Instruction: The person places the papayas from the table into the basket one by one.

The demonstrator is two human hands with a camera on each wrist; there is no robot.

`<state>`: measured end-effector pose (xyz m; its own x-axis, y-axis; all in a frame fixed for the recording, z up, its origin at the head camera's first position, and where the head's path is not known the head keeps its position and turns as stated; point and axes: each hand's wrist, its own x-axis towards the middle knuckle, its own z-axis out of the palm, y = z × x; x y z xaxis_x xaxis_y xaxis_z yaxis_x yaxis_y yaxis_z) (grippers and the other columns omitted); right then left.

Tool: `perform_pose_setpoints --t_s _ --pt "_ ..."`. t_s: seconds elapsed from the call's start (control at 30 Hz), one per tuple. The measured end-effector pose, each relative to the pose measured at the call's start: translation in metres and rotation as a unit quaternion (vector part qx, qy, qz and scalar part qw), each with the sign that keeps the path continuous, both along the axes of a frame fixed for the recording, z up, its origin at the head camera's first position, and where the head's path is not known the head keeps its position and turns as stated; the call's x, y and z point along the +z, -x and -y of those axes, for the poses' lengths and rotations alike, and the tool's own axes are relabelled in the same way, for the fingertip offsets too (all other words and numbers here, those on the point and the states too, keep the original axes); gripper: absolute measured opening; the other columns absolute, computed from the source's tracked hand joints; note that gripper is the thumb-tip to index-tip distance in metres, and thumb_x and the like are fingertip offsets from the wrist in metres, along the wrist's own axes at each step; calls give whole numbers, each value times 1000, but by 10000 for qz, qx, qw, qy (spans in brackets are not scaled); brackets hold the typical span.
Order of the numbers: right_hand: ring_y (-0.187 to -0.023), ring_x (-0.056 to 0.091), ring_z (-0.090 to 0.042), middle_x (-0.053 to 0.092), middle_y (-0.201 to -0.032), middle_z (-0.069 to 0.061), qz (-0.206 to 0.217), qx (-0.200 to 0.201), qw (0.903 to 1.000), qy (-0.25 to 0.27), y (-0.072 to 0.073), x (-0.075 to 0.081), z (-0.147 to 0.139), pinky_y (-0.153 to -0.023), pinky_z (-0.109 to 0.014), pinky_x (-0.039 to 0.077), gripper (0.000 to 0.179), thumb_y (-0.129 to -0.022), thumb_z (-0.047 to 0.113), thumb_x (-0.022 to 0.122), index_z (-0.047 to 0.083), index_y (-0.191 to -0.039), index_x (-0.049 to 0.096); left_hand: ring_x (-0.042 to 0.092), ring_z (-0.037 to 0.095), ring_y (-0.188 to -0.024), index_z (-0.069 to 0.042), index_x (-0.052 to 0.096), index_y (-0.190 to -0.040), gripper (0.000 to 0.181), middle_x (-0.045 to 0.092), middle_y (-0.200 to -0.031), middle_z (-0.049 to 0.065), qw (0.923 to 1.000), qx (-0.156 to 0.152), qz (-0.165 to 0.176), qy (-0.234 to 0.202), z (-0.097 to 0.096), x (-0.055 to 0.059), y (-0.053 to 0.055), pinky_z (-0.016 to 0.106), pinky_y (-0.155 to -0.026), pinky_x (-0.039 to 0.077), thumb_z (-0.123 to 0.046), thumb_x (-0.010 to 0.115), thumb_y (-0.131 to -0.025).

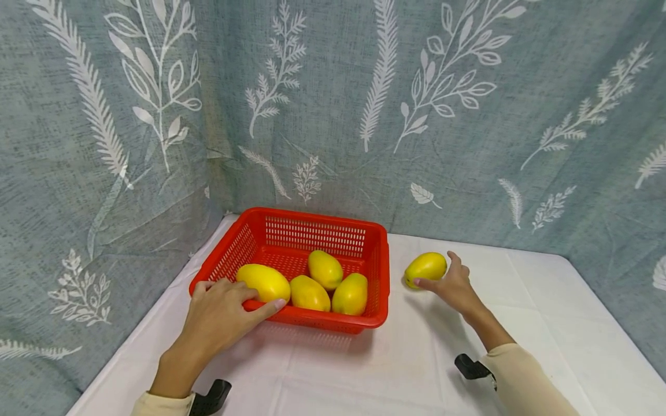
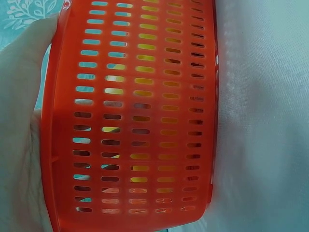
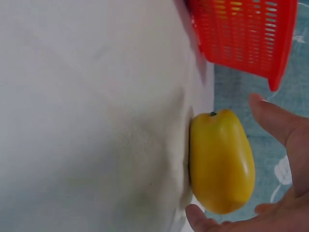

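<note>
My left hand [image 1: 221,315] grips the front-left rim of a red plastic basket [image 1: 317,318], thumb along the rim and fingers reaching over it inside. Just beside those fingers lies a large yellow oblong fruit [image 1: 264,282]; whether they touch it I cannot tell. On the white cloth right of the basket rests a yellow papaya-like fruit [image 1: 426,268]. Around its near right side my right hand [image 1: 455,286] is spread, thumb and fingers apart. The right wrist view shows a gap between this hand [image 3: 285,169] and the fruit [image 3: 222,162].
Several smaller yellow fruits, among them a front one [image 1: 310,293] and a back one [image 1: 325,270], lie in the basket. A white cloth [image 1: 395,364] covers the table. Blue-grey curtains [image 1: 333,104] with white leaf prints hang behind and at the sides.
</note>
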<state>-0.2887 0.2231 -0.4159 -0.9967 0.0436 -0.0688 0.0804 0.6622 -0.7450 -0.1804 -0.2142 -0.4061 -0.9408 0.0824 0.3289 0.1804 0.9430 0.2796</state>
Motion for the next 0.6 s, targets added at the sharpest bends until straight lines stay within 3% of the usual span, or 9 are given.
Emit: perform_pose_setpoints --t_s 0.23,0.6 --pt "-139 34 -60 20 -156 -44 -325 5 9988 -372 12 -3 9 -113 -71 35 121 -83 36 89 -5 -164 9 66 30 -100 -18 84 -100 72 80 -103 1 10000 24 -23 -34 0 0 -1 55 -89 34 -83 58 -90" --pt "-133 34 -60 26 -150 -43 -483 35 9960 -746 21 -8 22 -107 -69 37 117 -76 23 93 -6 -161 16 66 30 -100 -18 84 -100 72 79 -104 0 10000 41 -11 10 0 -1 -1 55 -90 34 -84 57 -89"
